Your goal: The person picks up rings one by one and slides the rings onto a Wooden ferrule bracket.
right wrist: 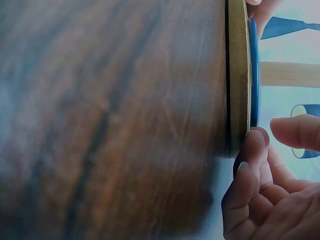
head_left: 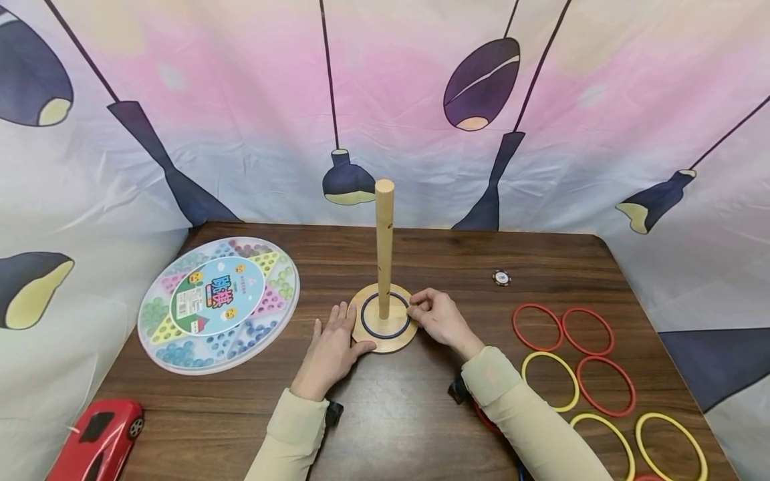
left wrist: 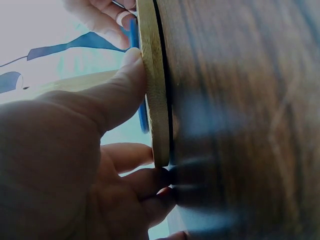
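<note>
A wooden ring-toss stand stands upright on its round base. Around the foot of its post a blue ring lies flat on that base. My left hand holds the base's left front edge, the thumb over the top and the fingers along the rim. At the right rim is my right hand, fingers loosely bent. In the right wrist view its fingertips are right at the blue ring's edge, while the thumb stands off from them with nothing pinched between.
Red rings and yellow rings lie at the right, some beside my right sleeve. A poker chip lies behind them. A Chinese checkers board sits at the left, with a red toy car in the front left corner.
</note>
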Tool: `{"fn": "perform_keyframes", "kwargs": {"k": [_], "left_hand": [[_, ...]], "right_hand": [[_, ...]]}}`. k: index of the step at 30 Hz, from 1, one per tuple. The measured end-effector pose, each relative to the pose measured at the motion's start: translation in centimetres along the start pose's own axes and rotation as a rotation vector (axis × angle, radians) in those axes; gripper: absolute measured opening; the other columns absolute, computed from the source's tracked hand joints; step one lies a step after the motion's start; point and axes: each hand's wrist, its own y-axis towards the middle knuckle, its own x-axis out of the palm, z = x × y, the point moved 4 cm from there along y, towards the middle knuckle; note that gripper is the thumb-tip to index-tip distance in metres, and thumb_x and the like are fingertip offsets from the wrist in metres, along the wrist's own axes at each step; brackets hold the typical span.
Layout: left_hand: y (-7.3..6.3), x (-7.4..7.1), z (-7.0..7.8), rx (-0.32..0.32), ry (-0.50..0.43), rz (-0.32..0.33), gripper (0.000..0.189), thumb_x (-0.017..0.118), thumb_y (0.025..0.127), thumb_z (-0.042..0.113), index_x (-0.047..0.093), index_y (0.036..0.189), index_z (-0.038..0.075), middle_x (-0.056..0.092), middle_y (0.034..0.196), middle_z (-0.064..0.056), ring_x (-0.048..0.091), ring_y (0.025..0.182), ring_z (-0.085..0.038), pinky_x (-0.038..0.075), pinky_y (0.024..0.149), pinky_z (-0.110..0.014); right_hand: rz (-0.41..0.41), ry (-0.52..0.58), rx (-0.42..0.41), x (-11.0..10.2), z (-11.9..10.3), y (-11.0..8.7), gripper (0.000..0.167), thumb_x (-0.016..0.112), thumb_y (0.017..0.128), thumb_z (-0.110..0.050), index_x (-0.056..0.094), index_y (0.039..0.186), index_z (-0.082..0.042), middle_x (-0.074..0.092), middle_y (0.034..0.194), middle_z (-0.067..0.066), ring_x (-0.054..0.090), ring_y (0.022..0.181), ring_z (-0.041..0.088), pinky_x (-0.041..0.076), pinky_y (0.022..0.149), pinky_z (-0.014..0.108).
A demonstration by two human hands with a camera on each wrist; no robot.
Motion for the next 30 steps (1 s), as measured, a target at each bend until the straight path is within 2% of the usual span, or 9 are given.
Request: {"fn": "perform_keyframes", "kwargs": {"k": [9, 15, 22, 26, 30], "left_hand": [[0.0, 0.1, 0.0, 0.002, -0.001, -0.007, 0.085, 0.067, 0.088, 0.044, 0.032, 0.149, -0.004, 0.026, 0.154, -0.026, 0.02, 0.144, -0.038, 0.015, 0.111, -0.065], [0.0, 0.0, 0.0, 0.0, -0.005, -0.006, 0.085, 0.067, 0.088, 0.044, 0.032, 0.149, -0.005, 0.026, 0.154, -0.026, 0.019, 0.144, -0.038, 0.014, 0.111, -0.065], [-0.1, -0.2, 0.1, 0.012, -0.006, 0.004, 0.085, 0.068, 0.088, 0.043, 0.033, 0.148, -0.005, 0.027, 0.153, -0.027, 0.022, 0.143, -0.039, 0.015, 0.11, -0.066], [-0.1, -0.2, 0.1, 0.012, -0.004, 0.005, 0.085, 0.068, 0.088, 0.043, 0.033, 0.148, -0.005, 0.027, 0.153, -0.027, 0.021, 0.144, -0.039, 0.015, 0.11, -0.066], [-0.1, -0.1, 0.1, 0.009, -0.003, 0.006, 0.085, 0.067, 0.088, 0.044, 0.033, 0.149, -0.005, 0.027, 0.153, -0.027, 0.021, 0.144, -0.039, 0.015, 0.11, -0.066]], "right_hand": [[-0.029, 0.033, -0.004, -0.2, -0.1, -0.3, 0.018, 0.064, 0.092, -0.01, 0.065, 0.108, -0.001, 0.064, 0.079, 0.007, 0.06, 0.064, 0.018, 0.047, 0.057, 0.027], [-0.045, 0.059, -0.015, -1.2, -0.7, -0.9, 0.023, 0.063, 0.092, -0.01, 0.063, 0.113, 0.001, 0.066, 0.086, 0.013, 0.063, 0.071, 0.026, 0.049, 0.058, 0.028], [-0.025, 0.014, -0.024, -3.8, -1.1, -1.6, 0.029, 0.063, 0.094, -0.016, 0.062, 0.118, 0.0, 0.066, 0.09, 0.013, 0.065, 0.078, 0.03, 0.05, 0.064, 0.031], [-0.02, -0.027, -0.024, -5.6, -0.6, -2.0, 0.03, 0.063, 0.095, -0.018, 0.061, 0.119, 0.0, 0.065, 0.089, 0.014, 0.065, 0.079, 0.03, 0.05, 0.066, 0.031], [-0.049, -0.083, -0.017, -7.4, 0.3, -2.7, 0.034, 0.063, 0.095, -0.021, 0.059, 0.122, 0.0, 0.064, 0.089, 0.014, 0.063, 0.081, 0.031, 0.049, 0.068, 0.032]]}}
